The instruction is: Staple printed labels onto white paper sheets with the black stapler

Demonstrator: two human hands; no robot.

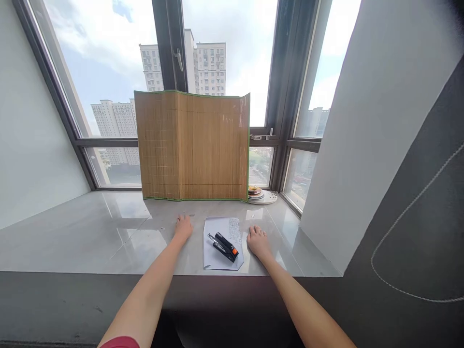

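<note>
A black stapler with an orange end lies on a stack of white paper on the window sill. Its jaws point up and left, with a metal strip showing. Small handwriting or print fills the paper's upper right part. To the left of the paper, my left hand rests on the sill, fingers forward and nothing visible in it. My right hand lies palm down just right of the paper, its fingers slightly apart and holding nothing. Both hands are apart from the stapler.
A bamboo mat with green edging stands upright against the window. Stacked plates sit by its right edge on a round pale board. The tiled sill ends in a front edge near me. A thin cord hangs at right.
</note>
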